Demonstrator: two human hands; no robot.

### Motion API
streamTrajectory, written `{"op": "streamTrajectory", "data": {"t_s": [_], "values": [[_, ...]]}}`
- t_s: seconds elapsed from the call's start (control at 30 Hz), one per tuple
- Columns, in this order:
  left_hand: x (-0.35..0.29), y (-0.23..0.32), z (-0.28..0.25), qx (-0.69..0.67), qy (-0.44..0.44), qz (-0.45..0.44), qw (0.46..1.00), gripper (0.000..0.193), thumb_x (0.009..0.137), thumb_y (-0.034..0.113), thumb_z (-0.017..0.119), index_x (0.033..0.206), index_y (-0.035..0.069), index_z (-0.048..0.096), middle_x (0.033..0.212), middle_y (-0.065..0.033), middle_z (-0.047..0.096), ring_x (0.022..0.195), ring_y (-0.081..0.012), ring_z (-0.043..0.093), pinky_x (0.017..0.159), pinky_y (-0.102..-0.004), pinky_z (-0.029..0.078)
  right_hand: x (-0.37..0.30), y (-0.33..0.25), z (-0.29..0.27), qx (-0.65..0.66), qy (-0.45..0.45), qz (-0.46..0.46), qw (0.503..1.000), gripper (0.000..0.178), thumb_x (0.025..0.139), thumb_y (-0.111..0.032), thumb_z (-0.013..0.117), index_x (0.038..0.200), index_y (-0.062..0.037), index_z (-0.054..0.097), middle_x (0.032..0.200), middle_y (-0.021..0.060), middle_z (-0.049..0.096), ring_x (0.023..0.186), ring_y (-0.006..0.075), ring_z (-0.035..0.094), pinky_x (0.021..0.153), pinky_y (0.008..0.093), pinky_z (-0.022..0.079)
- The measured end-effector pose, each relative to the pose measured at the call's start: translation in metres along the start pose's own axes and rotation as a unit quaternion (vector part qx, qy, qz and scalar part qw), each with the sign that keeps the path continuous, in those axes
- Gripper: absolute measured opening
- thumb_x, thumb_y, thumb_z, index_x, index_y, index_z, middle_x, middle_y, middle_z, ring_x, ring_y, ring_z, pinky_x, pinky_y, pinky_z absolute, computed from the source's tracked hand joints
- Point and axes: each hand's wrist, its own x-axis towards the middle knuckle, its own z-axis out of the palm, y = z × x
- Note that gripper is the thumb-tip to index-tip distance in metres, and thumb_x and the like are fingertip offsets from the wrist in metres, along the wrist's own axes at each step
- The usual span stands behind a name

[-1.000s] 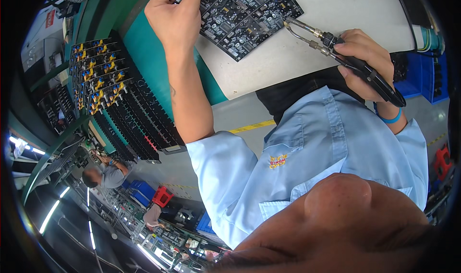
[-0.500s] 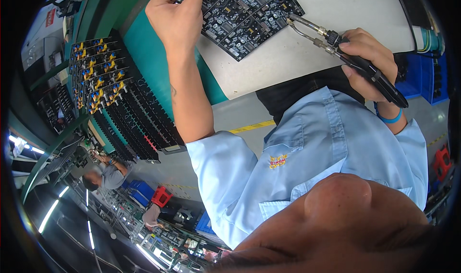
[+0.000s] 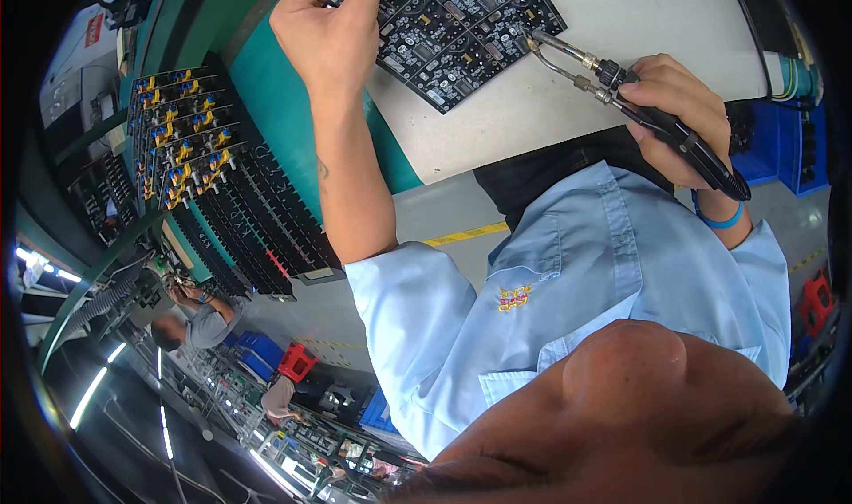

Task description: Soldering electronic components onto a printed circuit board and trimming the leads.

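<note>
A black circuit board panel (image 3: 461, 38), divided into several small boards with dense components, lies at an angle on a pale work mat (image 3: 568, 91). My left hand (image 3: 333, 38) grips the panel's left side; the top edge of the view cuts off its fingertips. Closed around a black handle, my right hand (image 3: 683, 109) holds a soldering iron (image 3: 679, 136) with a thin curved metal tube beside its barrel. The iron's tip is at the panel's right edge; whether it touches is too small to tell.
To the left stands a rack of upright black boards (image 3: 257, 211), with yellow and blue parts (image 3: 182, 136) at its far end. Blue bins (image 3: 803, 149) sit beyond the bench at right. Two people work in the lower left background, near a red stool (image 3: 296, 362).
My right hand and the soldering iron have shifted slightly left and down. The panel has slid a little right and down, my left hand still on it.
</note>
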Motion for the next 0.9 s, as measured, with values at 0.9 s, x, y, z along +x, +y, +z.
{"op": "streamTrajectory", "data": {"t_s": [0.9], "values": [[0.003,0.005,0.005,0.011,-0.006,-0.032,0.999,0.016,0.090,0.011,0.075,0.098,-0.003,0.074,0.077,-0.0016,0.067,0.066,-0.0068,0.053,0.062,-0.0182,0.041,-0.016,0.014,-0.032,-0.018,0.015,0.006,1.000,0.055,0.077,-0.004,0.076,0.129,0.0019,0.060,0.128,0.0234,0.062,0.107,0.0332,0.065,0.094,0.0432,0.050]]}}
